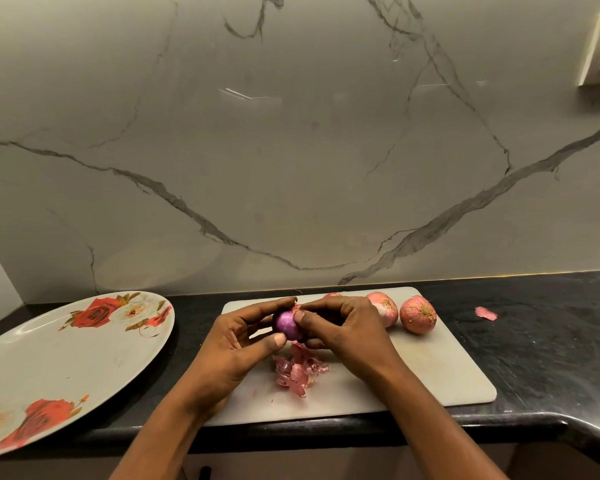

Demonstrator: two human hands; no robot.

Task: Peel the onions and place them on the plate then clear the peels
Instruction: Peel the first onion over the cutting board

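Your left hand (236,344) and right hand (343,327) cover much of the peeled onion (286,323) | far onion (331,294) behind your right hand shows only a sliver | plate (49,351) left of your left hand is cut by the frame edge | dark object (205,472) between your forearms: cannot tell what it is

No words, numbers, brands or signs can be read. The only printed marking is a pattern of red and white roses on the plate (49,358) at the left end of the worktop (551,358), without any lettering.
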